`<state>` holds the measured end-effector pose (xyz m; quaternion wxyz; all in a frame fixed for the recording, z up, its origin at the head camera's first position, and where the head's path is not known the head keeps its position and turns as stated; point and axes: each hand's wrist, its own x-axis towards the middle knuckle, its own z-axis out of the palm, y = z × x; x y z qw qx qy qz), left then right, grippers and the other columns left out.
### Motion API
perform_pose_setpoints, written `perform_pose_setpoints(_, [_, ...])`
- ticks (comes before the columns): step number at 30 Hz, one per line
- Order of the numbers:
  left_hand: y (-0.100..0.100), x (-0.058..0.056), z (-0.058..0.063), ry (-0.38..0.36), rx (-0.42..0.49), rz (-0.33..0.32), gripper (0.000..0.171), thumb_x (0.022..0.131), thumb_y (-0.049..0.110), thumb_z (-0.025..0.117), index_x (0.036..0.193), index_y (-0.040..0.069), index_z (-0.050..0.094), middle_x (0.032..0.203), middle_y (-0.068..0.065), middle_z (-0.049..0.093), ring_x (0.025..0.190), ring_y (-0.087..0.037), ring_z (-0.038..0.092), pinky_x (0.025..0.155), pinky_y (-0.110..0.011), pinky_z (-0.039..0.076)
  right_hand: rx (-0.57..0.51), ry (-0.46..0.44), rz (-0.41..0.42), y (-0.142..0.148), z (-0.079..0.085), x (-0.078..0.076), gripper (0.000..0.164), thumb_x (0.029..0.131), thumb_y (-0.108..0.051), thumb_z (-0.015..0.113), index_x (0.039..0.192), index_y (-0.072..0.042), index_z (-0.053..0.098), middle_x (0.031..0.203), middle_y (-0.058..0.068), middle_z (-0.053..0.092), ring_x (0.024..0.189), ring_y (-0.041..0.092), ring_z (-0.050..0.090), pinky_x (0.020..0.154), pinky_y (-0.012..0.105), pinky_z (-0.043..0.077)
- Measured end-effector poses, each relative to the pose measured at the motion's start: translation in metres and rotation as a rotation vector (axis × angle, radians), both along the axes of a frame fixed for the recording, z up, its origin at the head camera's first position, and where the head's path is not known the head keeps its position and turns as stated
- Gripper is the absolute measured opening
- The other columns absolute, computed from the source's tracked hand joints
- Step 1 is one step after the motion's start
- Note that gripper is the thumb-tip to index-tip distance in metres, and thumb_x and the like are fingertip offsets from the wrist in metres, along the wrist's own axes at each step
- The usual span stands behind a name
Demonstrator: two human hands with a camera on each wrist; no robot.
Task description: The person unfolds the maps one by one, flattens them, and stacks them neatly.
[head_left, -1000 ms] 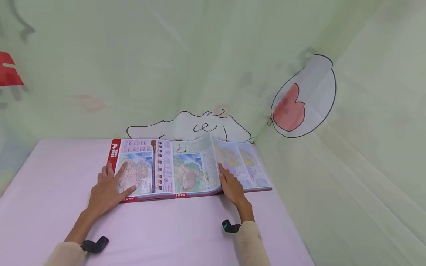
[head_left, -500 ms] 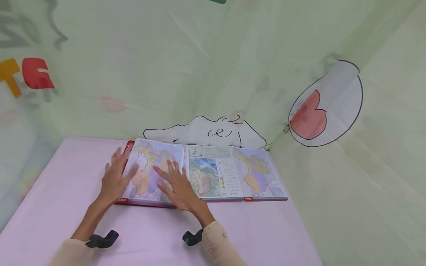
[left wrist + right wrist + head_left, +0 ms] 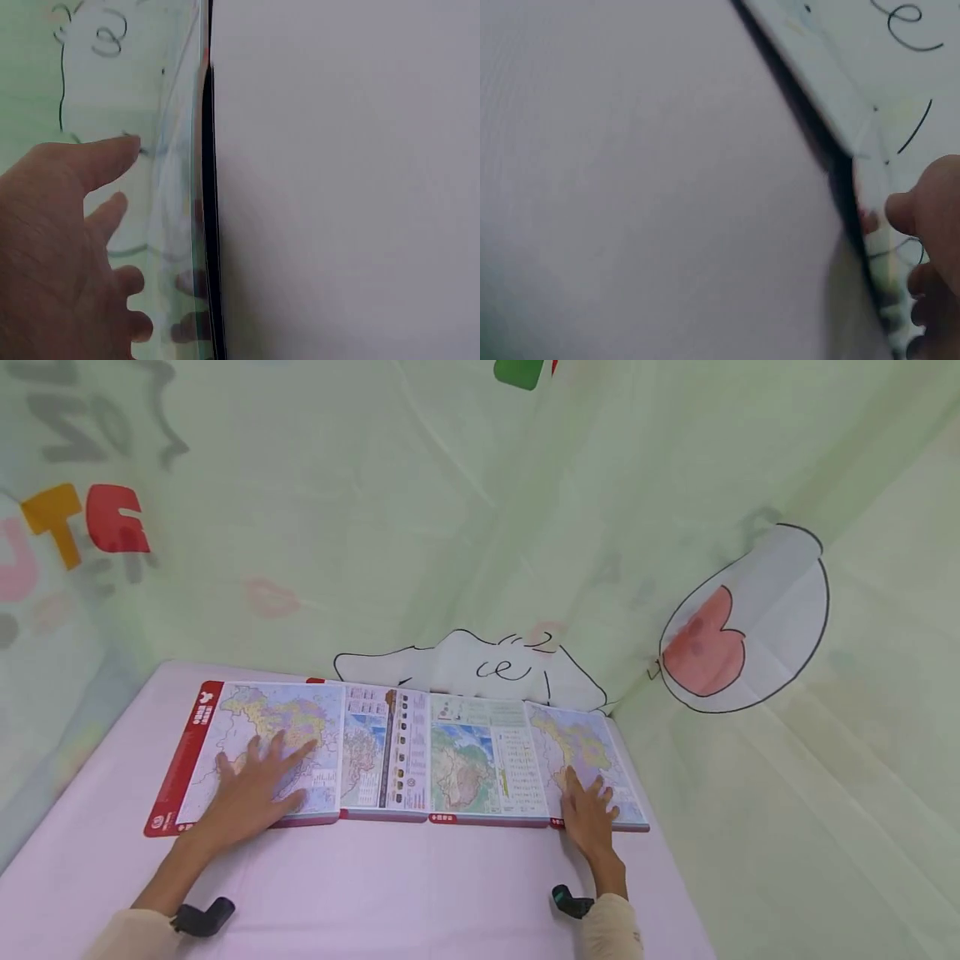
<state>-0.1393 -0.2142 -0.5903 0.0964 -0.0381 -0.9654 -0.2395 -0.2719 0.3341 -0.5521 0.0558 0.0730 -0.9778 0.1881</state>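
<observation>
Map panels (image 3: 462, 777) run from under left hand (image 3: 247, 789), splayed, to under right hand (image 3: 590, 818), fingers loose; neither grips, probably flattening both ends.

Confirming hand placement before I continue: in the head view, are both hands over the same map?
No, the left hand is over the leftmost map, while the right hand is over the rightmost map.

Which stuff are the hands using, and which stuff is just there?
Part of the job:
- left map, with the left hand over it
- right map, with the right hand over it
- middle maps, in the row between them

Just there:
- pink table, holding the maps up
- green cloth wall
- red heart on the wall
- orange T
- black wrist gadgets
</observation>
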Motion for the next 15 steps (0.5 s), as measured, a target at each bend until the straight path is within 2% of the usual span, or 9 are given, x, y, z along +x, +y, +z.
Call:
perform_pose_setpoints(2, [0.014, -0.008, -0.003, -0.005, 0.001, -0.057, 0.081, 0.096, 0.059, 0.073, 0.168, 0.035, 0.044, 0.174, -0.03, 0.032, 0.154, -0.072, 0.022, 0.106, -0.101, 0.005, 0.011, -0.078, -0.005, 0.004, -0.004, 0.004, 0.06, 0.111, -0.023, 0.045, 0.168, -0.006, 0.038, 0.163, 0.056, 0.018, 0.15, 0.081, 0.014, 0.113, 0.095, 0.015])
perform_pose_setpoints(4, [0.026, -0.012, -0.009, -0.023, -0.014, -0.096, 0.08, 0.096, 0.067, 0.068, 0.167, 0.038, 0.044, 0.176, -0.027, 0.031, 0.156, -0.072, 0.019, 0.105, -0.101, 0.003, 0.013, -0.121, 0.003, -0.001, -0.007, 0.008, 0.059, 0.112, -0.023, 0.044, 0.168, -0.007, 0.038, 0.166, 0.053, 0.019, 0.151, 0.081, 0.015, 0.113, 0.093, 0.022])
perform_pose_setpoints(7, [0.034, -0.013, -0.019, -0.024, -0.039, -0.102, 0.083, 0.095, 0.069, 0.068, 0.168, 0.036, 0.043, 0.178, -0.025, 0.029, 0.158, -0.072, 0.015, 0.108, -0.1, 0.0, -0.007, -0.157, 0.033, -0.017, 0.0, 0.017, 0.057, 0.116, -0.03, 0.04, 0.17, -0.013, 0.036, 0.171, 0.041, 0.026, 0.152, 0.076, 0.023, 0.111, 0.09, 0.031])
perform_pose_setpoints(9, [0.036, -0.012, -0.018, -0.018, -0.032, -0.09, 0.091, 0.093, 0.069, 0.07, 0.17, 0.029, 0.041, 0.178, -0.023, 0.031, 0.16, -0.069, 0.016, 0.111, -0.098, 0.0, -0.052, -0.158, 0.105, -0.038, 0.013, 0.025, 0.058, 0.118, -0.035, 0.037, 0.172, -0.017, 0.033, 0.174, 0.032, 0.031, 0.156, 0.068, 0.029, 0.114, 0.087, 0.032])
perform_pose_setpoints(12, [0.035, -0.016, -0.016, -0.034, -0.015, -0.085, 0.099, 0.094, 0.068, 0.069, 0.172, 0.018, 0.034, 0.178, -0.02, 0.032, 0.162, -0.064, 0.017, 0.116, -0.095, 0.001, -0.115, -0.052, 0.268, -0.087, 0.028, 0.035, 0.063, 0.115, -0.043, 0.043, 0.174, -0.024, 0.031, 0.175, 0.026, 0.035, 0.159, 0.059, 0.034, 0.118, 0.084, 0.031])
perform_pose_setpoints(15, [0.03, -0.02, -0.014, -0.069, 0.017, -0.086, 0.099, 0.096, 0.058, 0.073, 0.172, 0.01, 0.032, 0.179, -0.021, 0.031, 0.165, -0.058, 0.018, 0.125, -0.086, 0.006, -0.123, 0.023, 0.441, -0.155, 0.042, 0.043, 0.069, 0.11, -0.05, 0.051, 0.174, -0.034, 0.029, 0.177, 0.03, 0.027, 0.162, 0.059, 0.026, 0.121, 0.085, 0.024])
